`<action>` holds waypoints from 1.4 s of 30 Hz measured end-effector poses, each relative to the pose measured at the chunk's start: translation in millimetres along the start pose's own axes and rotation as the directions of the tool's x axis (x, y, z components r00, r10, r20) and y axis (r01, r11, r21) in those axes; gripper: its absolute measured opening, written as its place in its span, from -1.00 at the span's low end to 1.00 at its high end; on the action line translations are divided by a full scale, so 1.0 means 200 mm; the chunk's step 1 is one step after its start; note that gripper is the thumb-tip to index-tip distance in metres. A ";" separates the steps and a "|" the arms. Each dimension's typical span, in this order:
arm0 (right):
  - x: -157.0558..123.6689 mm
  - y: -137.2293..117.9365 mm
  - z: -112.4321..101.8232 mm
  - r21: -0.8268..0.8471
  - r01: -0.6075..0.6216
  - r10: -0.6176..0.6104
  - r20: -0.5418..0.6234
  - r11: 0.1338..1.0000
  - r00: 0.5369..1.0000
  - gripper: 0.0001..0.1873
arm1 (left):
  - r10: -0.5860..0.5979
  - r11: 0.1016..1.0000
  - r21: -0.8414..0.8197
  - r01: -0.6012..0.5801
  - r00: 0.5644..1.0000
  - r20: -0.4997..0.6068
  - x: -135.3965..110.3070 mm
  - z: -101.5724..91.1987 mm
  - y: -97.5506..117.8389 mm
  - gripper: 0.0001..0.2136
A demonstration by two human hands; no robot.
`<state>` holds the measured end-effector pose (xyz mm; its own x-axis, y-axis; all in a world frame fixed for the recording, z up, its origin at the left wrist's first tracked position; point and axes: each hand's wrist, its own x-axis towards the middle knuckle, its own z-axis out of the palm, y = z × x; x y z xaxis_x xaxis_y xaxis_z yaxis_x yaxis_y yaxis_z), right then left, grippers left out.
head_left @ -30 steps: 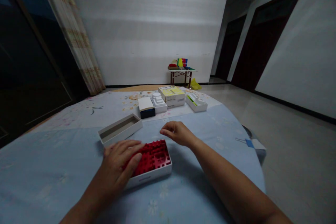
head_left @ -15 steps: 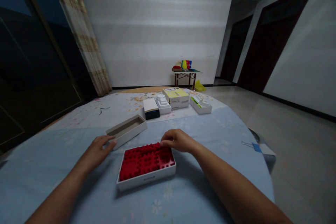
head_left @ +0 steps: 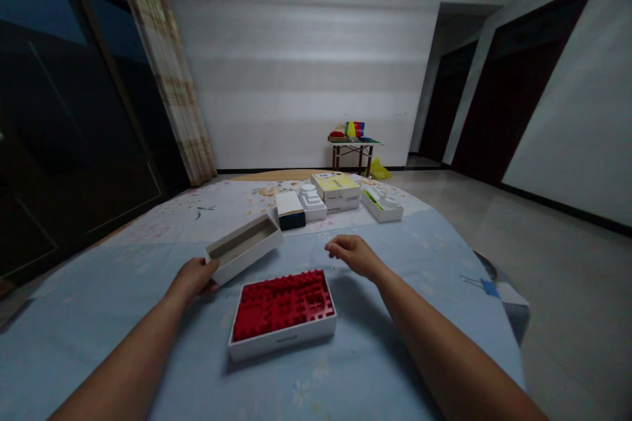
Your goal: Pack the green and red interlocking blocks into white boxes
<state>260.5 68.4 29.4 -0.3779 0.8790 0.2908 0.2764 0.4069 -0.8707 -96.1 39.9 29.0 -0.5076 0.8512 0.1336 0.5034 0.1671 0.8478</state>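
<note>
My left hand grips the near left end of an empty white box lid, thumb at the rim and fingers underneath. The lid's open side faces up, showing a grey-brown inside, and it looks slightly tilted. In front of it on the table lies a shallow white box packed with red interlocking foam-like pieces, their edges toothed. To the right, my right hand hovers behind the red pieces, apart from the box. Its fingers are curled together, and nothing shows between them.
Farther back on the floral tablecloth stand a dark-and-white box, a white moulded piece, a yellow-and-white carton and an open white box. At the right edge is a blue clip-like item. A small table stands by the wall.
My left hand has closed on the lid and shifted it a little. My right hand has come off the red pieces and moved right, its fingers curled.
</note>
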 end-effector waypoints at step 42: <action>-0.18 -0.16 -0.16 0.496 -0.131 -0.160 0.501 0.858 0.850 -0.19 | 0.313 0.881 -0.469 -0.060 0.817 0.484 -0.54 -0.02 0.26 -0.33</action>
<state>293.0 32.3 59.3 -0.8085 0.5578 0.1878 -0.1518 0.1107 -0.9822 -17.9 -45.4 59.6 0.0819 0.9886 0.1261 0.1460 -0.1371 0.9797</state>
